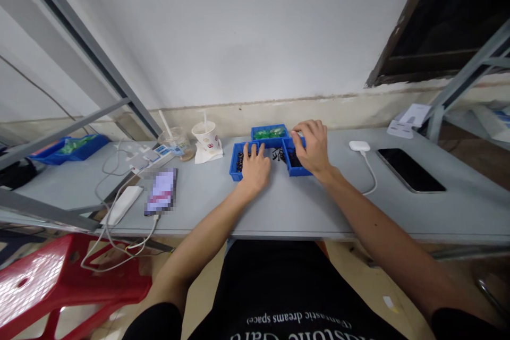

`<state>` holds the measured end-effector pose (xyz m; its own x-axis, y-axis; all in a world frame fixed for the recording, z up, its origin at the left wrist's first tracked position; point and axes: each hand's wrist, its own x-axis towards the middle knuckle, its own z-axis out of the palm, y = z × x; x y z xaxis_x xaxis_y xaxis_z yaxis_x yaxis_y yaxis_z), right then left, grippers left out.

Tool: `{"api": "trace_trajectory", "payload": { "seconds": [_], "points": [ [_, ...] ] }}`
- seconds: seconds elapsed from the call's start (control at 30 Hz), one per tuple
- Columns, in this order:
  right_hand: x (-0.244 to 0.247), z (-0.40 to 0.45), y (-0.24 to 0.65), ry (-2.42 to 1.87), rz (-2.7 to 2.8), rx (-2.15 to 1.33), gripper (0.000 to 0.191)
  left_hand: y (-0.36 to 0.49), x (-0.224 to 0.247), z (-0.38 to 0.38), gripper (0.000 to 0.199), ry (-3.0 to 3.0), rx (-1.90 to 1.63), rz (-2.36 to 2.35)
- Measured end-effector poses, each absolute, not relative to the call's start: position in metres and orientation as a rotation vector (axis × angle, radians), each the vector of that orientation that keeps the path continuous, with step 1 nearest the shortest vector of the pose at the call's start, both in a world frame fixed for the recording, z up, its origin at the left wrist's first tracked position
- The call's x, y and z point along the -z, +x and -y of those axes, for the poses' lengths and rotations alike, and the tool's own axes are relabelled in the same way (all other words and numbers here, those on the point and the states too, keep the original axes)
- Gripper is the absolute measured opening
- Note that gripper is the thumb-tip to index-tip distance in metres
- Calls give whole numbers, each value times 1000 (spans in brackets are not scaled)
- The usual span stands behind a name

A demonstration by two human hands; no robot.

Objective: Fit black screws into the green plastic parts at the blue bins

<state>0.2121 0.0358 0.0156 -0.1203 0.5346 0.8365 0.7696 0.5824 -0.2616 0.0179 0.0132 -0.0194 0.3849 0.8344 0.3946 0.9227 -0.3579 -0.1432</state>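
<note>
My left hand (255, 170) reaches over the left blue bin (236, 176), its fingers apart above small dark parts inside. Over the right blue bin (299, 171), which holds black pieces, is my right hand (313, 146); its fingers are bent and partly together, and whether anything is between them is hidden. Several small black parts (278, 155) lie between these two bins. Behind them stands another blue bin (269, 133) with green, shiny contents.
A paper cup (206, 135) on a napkin, a plastic cup (181, 145), a power strip (158, 159) and a phone (162, 191) with cables are on the left. A white case (359, 146) and a black phone (411, 170) lie right. A red stool (67, 276) stands lower left.
</note>
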Motion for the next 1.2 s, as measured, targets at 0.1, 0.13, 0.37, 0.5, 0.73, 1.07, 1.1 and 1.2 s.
{"api": "trace_trajectory", "payload": {
  "seconds": [0.1,0.13,0.37,0.5,0.73,1.07,1.1,1.2],
  "points": [
    [-15,-36,212,-1057,1799,297,26,18,16,-12,33,-2316,286,1522],
    [-15,-36,212,-1057,1802,297,26,17,15,-12,34,-2324,271,1528],
    [-15,-37,212,-1069,1826,287,27,14,19,-11,30,-2249,465,1580],
    [-11,-40,211,-988,2059,273,25,13,21,-12,49,-2315,508,1716],
    [-6,-59,180,-801,2729,334,22,1,-4,-21,56,-2276,1113,1757],
    [-3,-74,151,-803,2922,324,29,-5,-15,-21,37,-2247,1279,1607],
    [-2,-75,151,-819,2921,315,29,-5,-15,-21,37,-2269,1280,1590],
    [1,-78,153,-853,2923,265,25,-6,-13,-23,35,-2337,1254,1533]
  ]
}}
